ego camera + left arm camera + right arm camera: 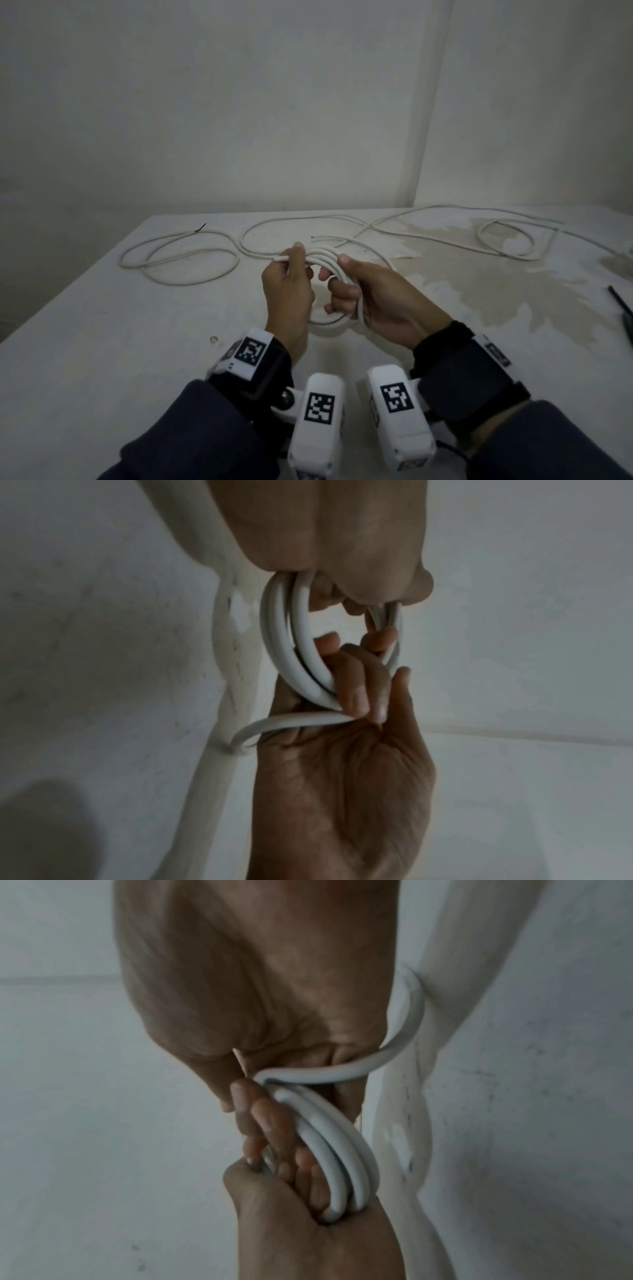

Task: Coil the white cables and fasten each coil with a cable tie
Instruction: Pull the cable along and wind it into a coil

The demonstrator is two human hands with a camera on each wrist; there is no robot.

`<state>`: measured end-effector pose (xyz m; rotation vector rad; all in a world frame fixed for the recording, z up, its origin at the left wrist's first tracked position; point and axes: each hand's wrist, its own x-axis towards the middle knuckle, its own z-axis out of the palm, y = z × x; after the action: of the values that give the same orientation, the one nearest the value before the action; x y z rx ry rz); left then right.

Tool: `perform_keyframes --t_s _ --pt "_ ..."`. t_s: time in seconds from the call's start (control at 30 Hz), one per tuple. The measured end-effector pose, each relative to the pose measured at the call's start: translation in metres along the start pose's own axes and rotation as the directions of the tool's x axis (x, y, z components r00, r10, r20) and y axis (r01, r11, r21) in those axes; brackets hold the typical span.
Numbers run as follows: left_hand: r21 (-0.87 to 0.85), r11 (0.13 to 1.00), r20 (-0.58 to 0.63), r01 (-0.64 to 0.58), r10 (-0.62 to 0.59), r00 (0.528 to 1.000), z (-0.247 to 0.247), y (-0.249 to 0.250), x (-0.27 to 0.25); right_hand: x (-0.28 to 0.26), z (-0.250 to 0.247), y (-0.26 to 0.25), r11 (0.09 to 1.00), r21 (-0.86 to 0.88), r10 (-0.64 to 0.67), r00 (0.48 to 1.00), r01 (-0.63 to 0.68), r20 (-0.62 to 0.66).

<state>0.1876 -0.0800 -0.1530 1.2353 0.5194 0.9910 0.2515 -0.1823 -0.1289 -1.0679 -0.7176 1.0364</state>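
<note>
A white cable coil (325, 262) is held up over the table's middle between both hands. My left hand (287, 287) grips its left side, and a short free end (278, 259) sticks out past the fingers. My right hand (373, 301) curls round the right side. In the left wrist view, the right hand's fingers (356, 685) hook through the coil (284, 647) and one strand (298, 721) crosses the palm. The right wrist view shows the same strand (325, 1074) over the coil (339, 1148), with the left hand (308, 1218) below. No tie shows on the coil.
Loose white cables lie across the back of the white table (137, 342): one looped at the left (178, 260), one in the middle (376, 233), one at the right (507, 240). Thin black cable ties (621, 308) lie at the right edge. A stained patch (479, 291) marks the right side.
</note>
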Motion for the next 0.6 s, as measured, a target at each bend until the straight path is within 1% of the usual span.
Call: perform_keyframes --t_s 0.07,0.13,0.23,0.33,0.43,0.5,0.6 --pt "-0.043 0.997 0.046 0.061 -0.059 0.997 0.001 0.001 0.0 0.002 0.0 0.0 1.0 0.001 -0.012 1.0 0.012 -0.021" --pt "-0.079 0.99 0.109 0.116 -0.107 0.988 0.0 0.002 -0.001 0.002 -0.004 0.0 1.0 0.013 -0.01 1.0 0.011 -0.015" --pt "-0.11 0.978 0.218 0.175 -0.148 0.965 -0.002 0.003 0.0 -0.003 -0.012 -0.001 0.998 0.066 0.009 0.999 -0.012 0.047" --pt "-0.11 0.973 0.315 0.203 -0.16 0.936 -0.003 0.0 0.003 -0.009 -0.016 -0.003 0.99 0.127 0.043 0.992 -0.058 0.115" --pt "-0.134 0.969 0.348 0.205 -0.148 0.926 -0.002 -0.003 0.005 -0.009 -0.015 -0.005 0.988 0.143 0.032 0.989 -0.052 0.141" --pt "-0.142 0.971 0.35 0.195 -0.135 0.927 0.0 -0.002 0.004 -0.006 -0.013 -0.006 0.989 0.142 0.024 0.996 -0.036 0.087" --pt "-0.104 0.979 0.345 0.178 -0.132 0.929 0.001 -0.001 0.004 -0.004 -0.009 -0.007 0.988 0.154 0.005 1.0 -0.004 -0.007"
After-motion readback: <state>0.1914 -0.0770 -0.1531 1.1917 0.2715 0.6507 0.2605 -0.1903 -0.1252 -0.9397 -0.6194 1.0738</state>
